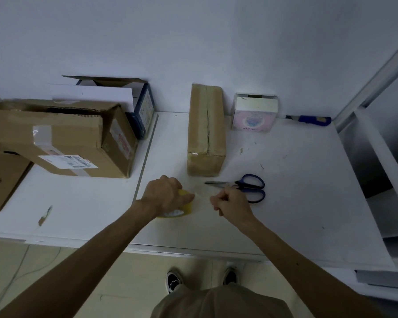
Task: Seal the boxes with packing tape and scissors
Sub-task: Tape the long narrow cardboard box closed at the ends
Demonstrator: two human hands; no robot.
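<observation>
While the left hand (168, 196) clamps round the yellow tape roll (187, 206) near the table's (296, 203) front edge, the right hand (233, 204) pinches its clear filmy end. Blue-handled scissors (244, 187) lie just behind, slim taped cardboard box (205, 129) beyond, smooth white tabletop stretching right.

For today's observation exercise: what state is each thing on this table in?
Tape roll: gripped by the left hand.
Tape end: pulled out, pinched by the right hand.
Scissors: closed, lying flat, untouched.
Narrow brown box: closed, taped along its seam.
Blue box: open, flaps up.
</observation>
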